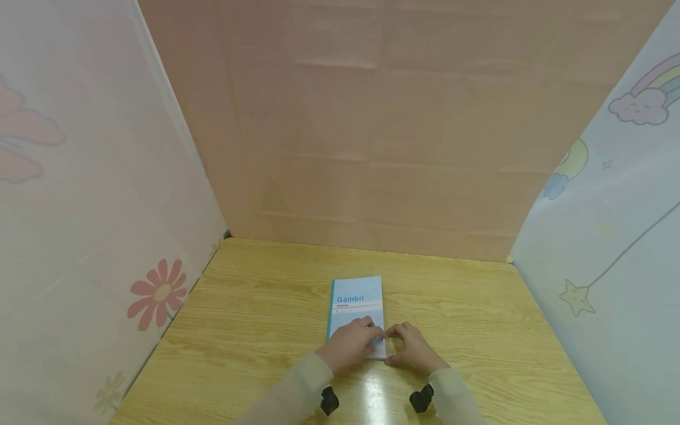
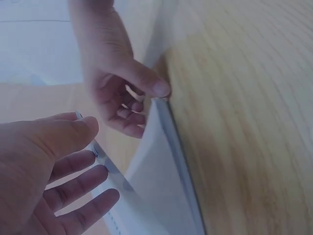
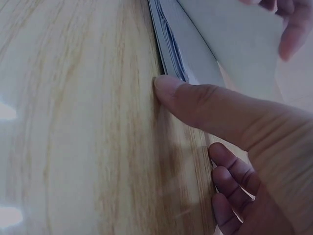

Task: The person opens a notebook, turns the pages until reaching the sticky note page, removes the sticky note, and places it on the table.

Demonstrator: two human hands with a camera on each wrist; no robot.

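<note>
A notebook with a pale blue "Gambit" cover and a green spine lies on the table. My left hand pinches the lifted cover near its lower right corner, thumb on one side and fingers on the other. Beneath it, the pages show in the left wrist view. My right hand is at the notebook's lower right corner. Its thumb touches the corner of the page stack, while its other fingers stay loosely bent beside the edge, holding nothing.
The wooden table extends around the notebook. A brown panel stands behind it, with a flower-patterned wall on the left and a cloud-and-star wall on the right. Each wrist carries a small black device.
</note>
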